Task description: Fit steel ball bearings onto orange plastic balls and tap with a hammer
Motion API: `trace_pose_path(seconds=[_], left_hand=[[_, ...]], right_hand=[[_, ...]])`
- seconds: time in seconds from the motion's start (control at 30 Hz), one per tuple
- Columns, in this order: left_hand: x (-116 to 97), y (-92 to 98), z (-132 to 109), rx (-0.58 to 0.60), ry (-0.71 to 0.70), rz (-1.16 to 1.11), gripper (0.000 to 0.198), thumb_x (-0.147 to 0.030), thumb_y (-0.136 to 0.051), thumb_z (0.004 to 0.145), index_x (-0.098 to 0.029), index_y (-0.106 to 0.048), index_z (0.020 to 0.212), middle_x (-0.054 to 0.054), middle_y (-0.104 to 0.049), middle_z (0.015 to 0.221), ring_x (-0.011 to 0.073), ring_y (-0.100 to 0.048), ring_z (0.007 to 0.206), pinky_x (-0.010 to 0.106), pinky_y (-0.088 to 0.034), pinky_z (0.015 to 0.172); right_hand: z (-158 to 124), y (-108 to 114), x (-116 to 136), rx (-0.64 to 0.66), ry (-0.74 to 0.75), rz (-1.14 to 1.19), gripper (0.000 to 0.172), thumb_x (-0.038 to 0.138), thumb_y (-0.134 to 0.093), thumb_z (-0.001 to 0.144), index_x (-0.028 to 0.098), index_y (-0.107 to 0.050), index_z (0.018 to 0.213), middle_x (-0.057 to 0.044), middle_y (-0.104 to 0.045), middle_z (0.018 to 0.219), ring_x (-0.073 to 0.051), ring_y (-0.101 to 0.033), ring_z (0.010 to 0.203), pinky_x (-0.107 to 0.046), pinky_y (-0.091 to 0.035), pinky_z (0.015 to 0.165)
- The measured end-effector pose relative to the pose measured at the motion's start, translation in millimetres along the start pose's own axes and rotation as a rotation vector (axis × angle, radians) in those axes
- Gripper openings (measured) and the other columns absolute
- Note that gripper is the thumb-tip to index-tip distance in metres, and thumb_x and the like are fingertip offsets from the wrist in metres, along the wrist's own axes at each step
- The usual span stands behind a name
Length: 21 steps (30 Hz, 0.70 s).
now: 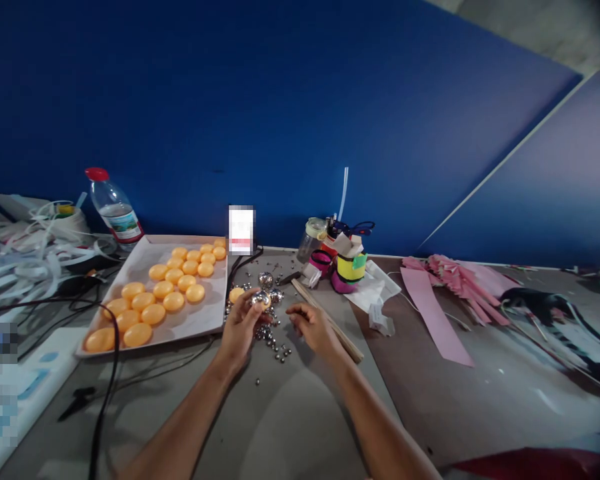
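Note:
My left hand (pixel 240 327) is closed around a shiny silver and orange ball (pixel 261 300), holding it above the table. Just right of it, my right hand (pixel 310 325) has its fingers curled together; whatever may be between the fingertips is too small to make out. Under and between the hands lie several small silver beads (pixel 276 349), scattered loosely. A larger silver ball (pixel 265 279) rests behind the held one. Close by my left hand, a plain orange ball (pixel 236 295) lies beside the tray.
To the left, a white tray (pixel 211 317) carries rows of orange balls (pixel 164 289). A water bottle (pixel 117 213) stands behind it. Wooden sticks (pixel 337 327) lie right of my right hand. Farther back are a jar (pixel 312 239) and a yellow container (pixel 351 268). Pink strips (pixel 437 313) lie right.

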State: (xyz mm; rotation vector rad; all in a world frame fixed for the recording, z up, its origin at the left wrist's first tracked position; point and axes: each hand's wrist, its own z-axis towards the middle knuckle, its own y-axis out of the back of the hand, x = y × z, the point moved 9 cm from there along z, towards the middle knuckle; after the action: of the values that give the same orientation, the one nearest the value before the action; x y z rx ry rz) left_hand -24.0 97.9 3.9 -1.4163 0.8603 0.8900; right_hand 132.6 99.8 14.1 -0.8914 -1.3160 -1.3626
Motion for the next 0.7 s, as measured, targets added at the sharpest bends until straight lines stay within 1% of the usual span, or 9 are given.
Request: trace_pose_path(seconds=[0.07, 0.13, 0.23, 0.37, 0.43, 0.53, 0.6, 0.63, 0.7], left_hand=[[-2, 7.6, 2, -0.041, -0.028, -0.052, 0.041, -0.038, -0.067, 0.073, -0.025, -0.054, 0.110, -0.002, -0.060, 0.086, 0.0086, -0.059, 0.061, 0.025, -0.047, 0.064], [-2, 10.1, 4, -0.040, -0.042, -0.063, 0.040, -0.038, -0.066, 0.074, -0.025, -0.054, 0.110, -0.002, -0.059, 0.086, 0.0080, -0.058, 0.061, 0.024, -0.046, 0.064], [-1, 8.5, 3, -0.015, -0.044, -0.052, 0.038, -0.037, -0.065, 0.075, -0.023, -0.055, 0.108, -0.001, -0.060, 0.087, 0.0077, -0.058, 0.062, 0.024, -0.046, 0.064], [-1, 6.5, 2, -0.021, -0.041, -0.043, 0.039, -0.038, -0.066, 0.075, -0.022, -0.055, 0.109, -0.001, -0.059, 0.086, 0.0082, -0.057, 0.062, 0.024, -0.046, 0.064], [-2, 4.9, 1, -0.019, -0.039, -0.036, 0.039, -0.038, -0.065, 0.075, -0.022, -0.055, 0.109, -0.001, -0.059, 0.085, 0.0084, -0.057, 0.061, 0.024, -0.046, 0.064], [-1, 3.3, 0, -0.018, -0.025, -0.032, 0.040, -0.039, -0.066, 0.074, -0.022, -0.056, 0.109, -0.002, -0.059, 0.083, 0.0087, -0.058, 0.060, 0.024, -0.046, 0.063], [-1, 2.8, 0, -0.021, -0.016, -0.024, 0.041, -0.039, -0.067, 0.072, -0.023, -0.057, 0.108, -0.002, -0.060, 0.082, 0.0089, -0.058, 0.060, 0.024, -0.046, 0.063], [-1, 2.4, -1, -0.021, -0.012, -0.018, 0.041, -0.039, -0.068, 0.072, -0.023, -0.057, 0.108, -0.002, -0.060, 0.082, 0.0090, -0.058, 0.060, 0.024, -0.047, 0.063], [-1, 1.0, -1, -0.017, -0.005, 0.003, 0.042, -0.038, -0.069, 0.070, -0.023, -0.057, 0.107, -0.002, -0.060, 0.082, 0.0091, -0.059, 0.058, 0.025, -0.047, 0.062]], right_hand=[[-1, -3, 5, 0.013, 0.109, -0.193, 0.018, 0.014, -0.050, 0.077, 0.019, -0.065, 0.085, -0.002, -0.062, 0.073, -0.015, -0.055, 0.067, -0.027, -0.043, 0.064], [-2, -14, 8, 0.061, 0.188, -0.348, 0.023, 0.010, -0.049, 0.077, 0.019, -0.067, 0.089, -0.006, -0.064, 0.085, -0.017, -0.058, 0.078, -0.029, -0.044, 0.073], [-4, -28, 5, 0.117, 0.197, -0.542, 0.024, 0.009, -0.048, 0.080, 0.018, -0.067, 0.092, -0.008, -0.062, 0.087, -0.018, -0.058, 0.075, -0.028, -0.043, 0.070], [-1, -33, 2, 0.124, 0.173, -0.689, 0.022, 0.008, -0.047, 0.080, 0.019, -0.066, 0.085, -0.007, -0.061, 0.085, -0.017, -0.057, 0.071, -0.026, -0.041, 0.066], [0, -33, 1, 0.114, 0.164, -0.685, 0.020, 0.007, -0.048, 0.079, 0.018, -0.064, 0.079, -0.007, -0.060, 0.082, -0.017, -0.056, 0.071, -0.026, -0.040, 0.066], [1, -28, 3, 0.062, 0.176, -0.595, 0.017, 0.009, -0.048, 0.078, 0.018, -0.061, 0.073, -0.006, -0.059, 0.080, -0.017, -0.055, 0.071, -0.027, -0.040, 0.068], [1, -18, 5, -0.013, 0.187, -0.487, 0.014, 0.010, -0.048, 0.076, 0.018, -0.059, 0.072, -0.005, -0.059, 0.078, -0.017, -0.055, 0.073, -0.028, -0.041, 0.069], [1, -12, 4, -0.053, 0.169, -0.414, 0.013, 0.010, -0.048, 0.074, 0.018, -0.058, 0.072, -0.004, -0.059, 0.076, -0.016, -0.055, 0.071, -0.027, -0.042, 0.068], [2, 0, -3, -0.108, 0.077, -0.228, 0.012, 0.012, -0.047, 0.073, 0.019, -0.056, 0.074, 0.000, -0.057, 0.066, -0.014, -0.054, 0.061, -0.025, -0.042, 0.060]])
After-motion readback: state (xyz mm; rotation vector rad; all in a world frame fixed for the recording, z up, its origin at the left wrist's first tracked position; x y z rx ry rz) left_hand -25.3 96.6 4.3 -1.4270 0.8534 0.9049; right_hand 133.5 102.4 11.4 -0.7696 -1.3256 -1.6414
